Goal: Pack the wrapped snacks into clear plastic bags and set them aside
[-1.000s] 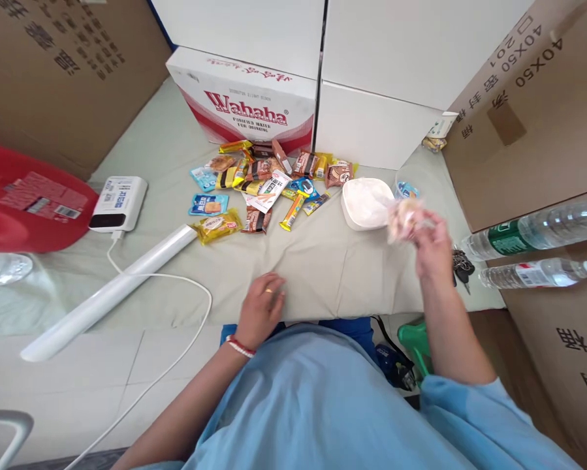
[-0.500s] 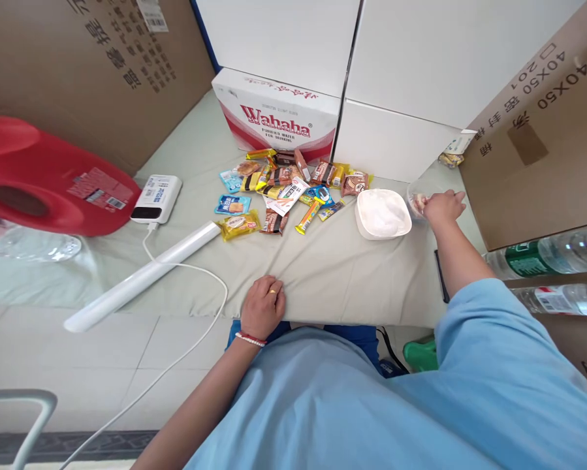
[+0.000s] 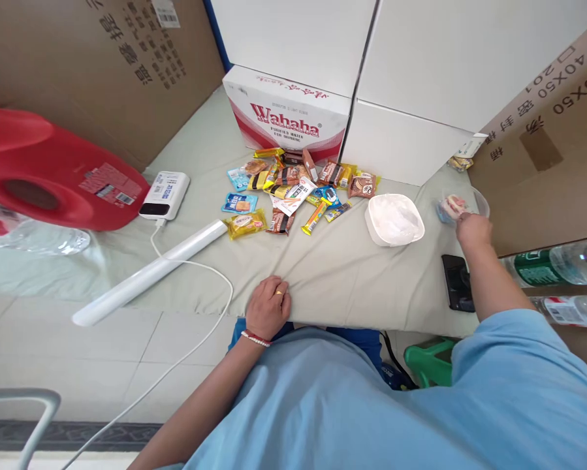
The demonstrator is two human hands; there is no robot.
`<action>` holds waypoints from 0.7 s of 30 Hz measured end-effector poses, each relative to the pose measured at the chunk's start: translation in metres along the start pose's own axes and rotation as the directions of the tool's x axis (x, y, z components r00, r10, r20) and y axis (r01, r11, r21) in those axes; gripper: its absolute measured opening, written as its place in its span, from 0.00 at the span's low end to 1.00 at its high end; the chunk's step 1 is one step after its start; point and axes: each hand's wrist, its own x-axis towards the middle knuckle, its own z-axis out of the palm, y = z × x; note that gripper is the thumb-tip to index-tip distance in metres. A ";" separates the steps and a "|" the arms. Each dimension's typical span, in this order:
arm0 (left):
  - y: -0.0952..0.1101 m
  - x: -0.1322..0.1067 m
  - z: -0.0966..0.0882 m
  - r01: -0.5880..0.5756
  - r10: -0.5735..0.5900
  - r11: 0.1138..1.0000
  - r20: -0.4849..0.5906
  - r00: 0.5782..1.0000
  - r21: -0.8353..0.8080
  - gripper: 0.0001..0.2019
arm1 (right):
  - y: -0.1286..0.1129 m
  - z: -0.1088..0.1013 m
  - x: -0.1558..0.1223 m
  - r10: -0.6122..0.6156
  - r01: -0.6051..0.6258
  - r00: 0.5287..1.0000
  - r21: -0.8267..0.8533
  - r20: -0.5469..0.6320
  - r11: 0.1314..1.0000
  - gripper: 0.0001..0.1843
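My right hand (image 3: pixel 473 230) is closed at the near side of a clear plastic container (image 3: pixel 480 203), which has pink and whitish contents I cannot make out. Its fingertips are partly hidden by the hand itself. Left of it stands a white plastic tub (image 3: pixel 395 220) with a whitish film or bag inside. My left hand (image 3: pixel 268 307) rests on the cloth at the front edge, fingers curled together, holding nothing. Beyond it lies a pile of wrapped snacks (image 3: pixel 293 194), with a yellow-wrapped one (image 3: pixel 247 224) at its near left.
A black phone (image 3: pixel 457 282) lies beside my right forearm. Behind the snacks stands a Wahaha carton (image 3: pixel 288 111). On the left are a white power bank (image 3: pixel 164 196) with a cable, a white tube (image 3: pixel 149 274) and a red jug (image 3: pixel 63 173). Cardboard boxes flank both sides.
My right hand has moved to the right, and the clear container has shifted right with it. More of the black phone shows. My left hand stays at the front edge.
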 end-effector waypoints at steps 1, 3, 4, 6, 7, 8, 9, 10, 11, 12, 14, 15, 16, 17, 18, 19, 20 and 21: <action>0.000 0.000 0.000 0.007 -0.007 1.000 0.004 1.000 -0.005 0.10 | 0.005 -0.004 0.006 0.042 -0.042 0.999 -0.016 0.012 0.999 0.14; 0.000 0.000 0.000 0.022 -0.022 1.000 0.018 1.000 -0.012 0.10 | 0.012 -0.012 0.016 0.134 -0.132 0.990 -0.058 0.041 0.990 0.15; 0.001 0.000 0.000 0.030 -0.030 0.999 0.027 0.999 -0.014 0.10 | 0.013 -0.015 0.021 0.161 -0.158 0.986 -0.065 0.049 0.985 0.15; 0.001 0.001 0.000 0.041 -0.040 0.999 0.044 0.998 -0.019 0.10 | 0.012 -0.020 0.032 0.195 -0.191 0.979 -0.069 0.052 0.979 0.12; 0.001 0.001 0.000 0.045 -0.043 0.999 0.049 0.998 -0.025 0.10 | 0.009 -0.023 0.037 0.205 -0.201 0.978 -0.069 0.049 0.977 0.12; 0.001 0.001 0.000 0.047 -0.045 0.998 0.053 0.998 -0.030 0.10 | 0.004 -0.025 0.041 0.209 -0.206 0.977 -0.070 0.041 0.976 0.14; 0.000 0.001 0.001 0.048 -0.046 0.998 0.053 0.998 -0.031 0.10 | -0.003 -0.028 0.044 0.205 -0.203 0.978 -0.070 0.026 0.977 0.18; 0.000 0.001 0.001 0.047 -0.046 0.999 0.050 0.998 -0.028 0.10 | -0.013 -0.030 0.045 0.196 -0.195 0.981 -0.072 0.001 0.978 0.21; 0.000 0.000 0.002 0.046 -0.045 0.999 0.048 0.998 -0.020 0.10 | -0.025 -0.032 0.044 0.168 -0.170 0.985 -0.069 -0.035 0.983 0.22; 0.000 0.000 0.002 0.045 -0.045 0.999 0.047 0.998 -0.012 0.10 | -0.038 -0.034 0.041 0.114 -0.118 0.991 -0.056 -0.070 0.991 0.22; -0.001 -0.001 0.002 0.048 -0.047 0.999 0.053 0.997 -0.008 0.10 | -0.069 -0.034 0.030 -0.044 0.046 0.995 0.023 -0.091 0.999 0.20; 0.000 -0.001 0.002 0.053 -0.052 0.998 0.058 0.997 -0.014 0.10 | -0.085 -0.032 0.022 -0.135 0.139 0.989 0.082 -0.051 0.987 0.18; 0.000 -0.001 0.002 0.061 -0.059 0.998 0.065 0.996 -0.022 0.10 | -0.099 -0.029 0.014 -0.218 0.213 0.976 0.134 0.024 0.968 0.16; 0.000 -0.001 0.002 0.069 -0.067 0.997 0.071 0.995 -0.028 0.11 | -0.112 -0.026 0.005 -0.282 0.261 0.952 0.164 0.123 0.951 0.14; 0.001 0.000 0.002 0.076 -0.073 0.997 0.075 0.994 -0.029 0.11 | -0.122 -0.022 -0.003 -0.312 0.278 0.922 0.171 0.229 0.945 0.11; 0.001 0.000 0.001 0.081 -0.079 0.996 0.077 0.994 -0.028 0.11 | -0.128 -0.018 -0.010 -0.315 0.276 0.894 0.165 0.318 0.947 0.08; 0.002 0.001 0.001 0.086 -0.084 0.996 0.078 0.993 -0.026 0.11 | -0.132 -0.015 -0.015 -0.301 0.258 0.875 0.162 0.379 0.953 0.06; 0.002 0.001 0.001 0.090 -0.088 0.995 0.077 0.993 -0.029 0.11 | -0.132 -0.013 -0.018 -0.279 0.226 0.873 0.176 0.399 0.958 0.05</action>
